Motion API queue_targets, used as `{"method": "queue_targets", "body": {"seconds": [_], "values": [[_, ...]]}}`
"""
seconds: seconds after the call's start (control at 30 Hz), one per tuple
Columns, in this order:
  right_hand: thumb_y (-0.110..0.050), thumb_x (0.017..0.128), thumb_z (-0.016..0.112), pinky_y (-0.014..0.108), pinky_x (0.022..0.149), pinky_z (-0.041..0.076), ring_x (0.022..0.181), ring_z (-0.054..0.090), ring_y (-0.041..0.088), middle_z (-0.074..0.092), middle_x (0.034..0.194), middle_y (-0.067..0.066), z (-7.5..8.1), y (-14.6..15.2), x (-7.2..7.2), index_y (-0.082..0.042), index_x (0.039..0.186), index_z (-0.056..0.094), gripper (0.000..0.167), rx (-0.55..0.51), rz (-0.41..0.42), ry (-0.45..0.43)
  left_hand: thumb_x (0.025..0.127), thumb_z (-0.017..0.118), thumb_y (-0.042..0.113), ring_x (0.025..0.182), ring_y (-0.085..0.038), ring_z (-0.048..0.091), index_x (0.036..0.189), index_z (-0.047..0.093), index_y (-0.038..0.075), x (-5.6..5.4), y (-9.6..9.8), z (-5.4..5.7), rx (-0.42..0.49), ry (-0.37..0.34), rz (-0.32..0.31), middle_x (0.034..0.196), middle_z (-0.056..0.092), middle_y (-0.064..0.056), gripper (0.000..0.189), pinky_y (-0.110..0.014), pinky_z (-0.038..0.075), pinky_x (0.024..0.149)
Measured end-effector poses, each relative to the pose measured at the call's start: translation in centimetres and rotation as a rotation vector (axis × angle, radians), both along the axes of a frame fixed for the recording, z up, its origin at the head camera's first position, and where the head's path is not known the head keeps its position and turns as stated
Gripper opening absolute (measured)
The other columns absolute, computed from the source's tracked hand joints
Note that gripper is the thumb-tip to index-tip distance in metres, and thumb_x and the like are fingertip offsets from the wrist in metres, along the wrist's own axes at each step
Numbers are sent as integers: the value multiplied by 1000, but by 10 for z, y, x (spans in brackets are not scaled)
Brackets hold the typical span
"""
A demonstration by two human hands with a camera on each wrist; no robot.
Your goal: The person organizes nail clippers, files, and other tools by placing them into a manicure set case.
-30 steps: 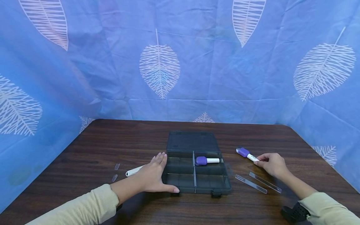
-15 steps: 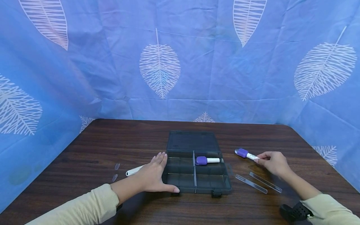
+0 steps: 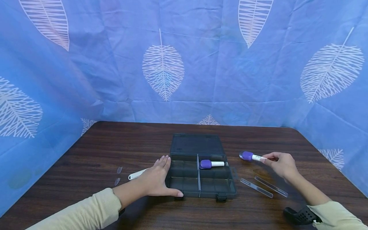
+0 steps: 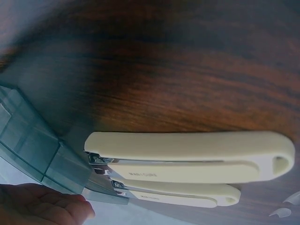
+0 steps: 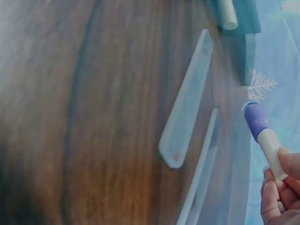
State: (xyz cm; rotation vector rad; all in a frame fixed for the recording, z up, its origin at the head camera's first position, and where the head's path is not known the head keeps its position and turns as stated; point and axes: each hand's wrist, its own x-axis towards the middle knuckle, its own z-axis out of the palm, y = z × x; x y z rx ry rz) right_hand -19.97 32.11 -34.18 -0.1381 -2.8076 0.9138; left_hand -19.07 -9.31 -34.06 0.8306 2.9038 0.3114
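Observation:
My right hand (image 3: 281,165) pinches the white cap of a purple nail polish bottle (image 3: 246,156), its purple end pointing left. In the right wrist view, thumb and fingers close on the cap's end. An open dark translucent compartment box (image 3: 196,143) stands left of it, lid laid back. Inside, a second purple nail polish bottle (image 3: 205,164) lies in the back right compartment. My left hand (image 3: 153,180) rests against the box's left side, fingers straight, thumb at the front edge. Beside that hand lie two cream nail clippers, a nearer one (image 4: 187,144) and a farther one (image 4: 173,197).
Two clear nail files, one left (image 3: 256,187) and one right (image 3: 271,186), lie right of the box. Two small clear nail tips, an upper (image 3: 119,170) and a lower (image 3: 117,181), sit at the left. A blue leaf-patterned cloth (image 3: 198,70) hangs behind the table (image 3: 138,137).
My right hand has lifted slightly, and the nail polish bottle in it has swung to lie more level. The left hand and the box stay in place.

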Motion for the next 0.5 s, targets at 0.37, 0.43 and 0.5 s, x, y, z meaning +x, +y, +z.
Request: {"method": "queue_targets", "body": {"seconds": [0.37,0.43,0.5], "values": [[-30,90,61,25,51,35,63,43,11,69,86,12,10,-8,3,4,102,67,37,-30,14,35,70,59,72,141,-35,20,145,21,-4,0,1,0,-11,-1,12,152,21,-22,114,-48,29,110],[-30,90,61,25,50,34,62,42,11,69,86,13,12,-12,4,4,103,67,37,-37,21,43,70,59,73,141,-35,20,145,21,-4,0,1,0,-14,-3,12,152,20,-22,114,-48,28,110],[-29,90,61,25,51,35,63,44,10,69,88,13,15,-17,6,4,104,67,37,-56,30,46,70,59,72,141,-35,20,145,21,-4,0,1,0,-16,-3,11,152,21,-22,114,-48,28,110]]}}
